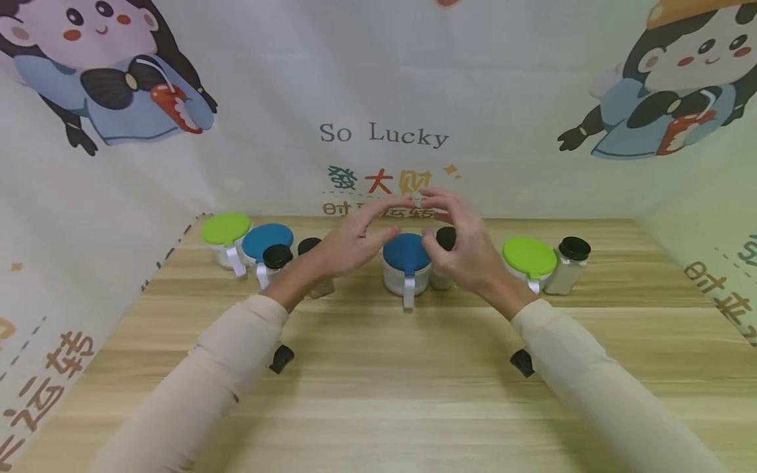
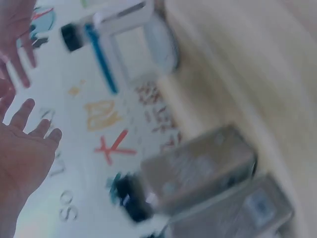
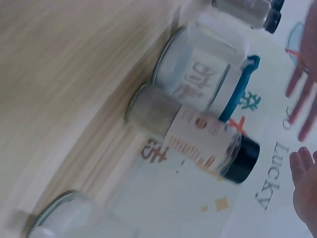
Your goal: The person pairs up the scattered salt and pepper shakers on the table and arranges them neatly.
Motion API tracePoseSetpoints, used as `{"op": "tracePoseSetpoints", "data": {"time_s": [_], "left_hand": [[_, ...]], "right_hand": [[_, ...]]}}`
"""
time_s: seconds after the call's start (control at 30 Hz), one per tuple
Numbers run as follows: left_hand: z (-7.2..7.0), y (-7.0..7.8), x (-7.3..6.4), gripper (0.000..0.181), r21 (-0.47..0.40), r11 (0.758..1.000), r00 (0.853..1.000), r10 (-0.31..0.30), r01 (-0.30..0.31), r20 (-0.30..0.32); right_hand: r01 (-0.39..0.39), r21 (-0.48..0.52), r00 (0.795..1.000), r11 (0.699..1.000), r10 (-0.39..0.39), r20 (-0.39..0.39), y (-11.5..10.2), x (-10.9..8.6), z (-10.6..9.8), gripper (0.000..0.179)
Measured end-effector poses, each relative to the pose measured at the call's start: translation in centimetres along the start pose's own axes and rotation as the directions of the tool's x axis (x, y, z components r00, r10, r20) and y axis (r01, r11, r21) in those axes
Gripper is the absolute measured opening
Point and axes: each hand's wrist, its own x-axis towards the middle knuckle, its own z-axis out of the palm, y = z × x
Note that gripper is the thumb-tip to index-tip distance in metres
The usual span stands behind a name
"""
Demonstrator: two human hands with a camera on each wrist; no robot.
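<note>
Both hands are raised over the back of the table, palms turned toward each other, holding nothing. The left hand reaches in from the left with extended, slightly bent fingers. Facing it is the right hand, its fingers gently bent and fingertips close to the left ones. Between and below them stands a clear jar with a blue lid and a white handle. Beside it a black-capped seasoning bottle is partly covered by the right hand; its printed label shows in the right wrist view.
At the left stand a green-lidded jar, another blue-lidded jar and two black-capped bottles. To the right are a green-lidded jar and a black-capped bottle. A printed cloth hangs behind the table.
</note>
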Motion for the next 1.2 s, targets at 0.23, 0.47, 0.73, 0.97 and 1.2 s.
{"op": "tracePoseSetpoints", "data": {"time_s": [0.23, 0.47, 0.73, 0.97, 1.2], "left_hand": [[-3.5, 0.6, -0.6, 0.042, -0.080, 0.997, 0.997, -0.001, -0.005, -0.072], [-6.9, 0.0, -2.0, 0.048, -0.048, 0.998, 0.992, -0.054, 0.049, -0.117], [-10.9, -2.9, -5.5, 0.064, 0.049, 0.974, 0.959, -0.208, 0.222, -0.193], [-13.8, -7.1, -9.1, 0.065, 0.115, 0.926, 0.904, -0.315, 0.359, -0.288], [-15.5, -11.3, -12.5, 0.071, 0.150, 0.837, 0.832, -0.470, 0.526, -0.295]], "right_hand": [[-0.019, 0.034, 0.996, 0.999, 0.016, 0.093, -0.4, 1.1, 2.6, 0.026], [-0.163, 0.048, 0.957, 0.985, 0.146, 0.251, -1.9, 3.4, 6.4, 0.028], [-0.220, -0.037, 0.882, 0.975, 0.215, 0.419, -2.9, 4.3, 10.3, 0.045], [-0.238, -0.173, 0.822, 0.956, 0.293, 0.489, -2.8, 4.1, 12.5, 0.056], [-0.264, -0.258, 0.775, 0.929, 0.364, 0.517, -3.7, 5.2, 14.4, 0.071]]}}
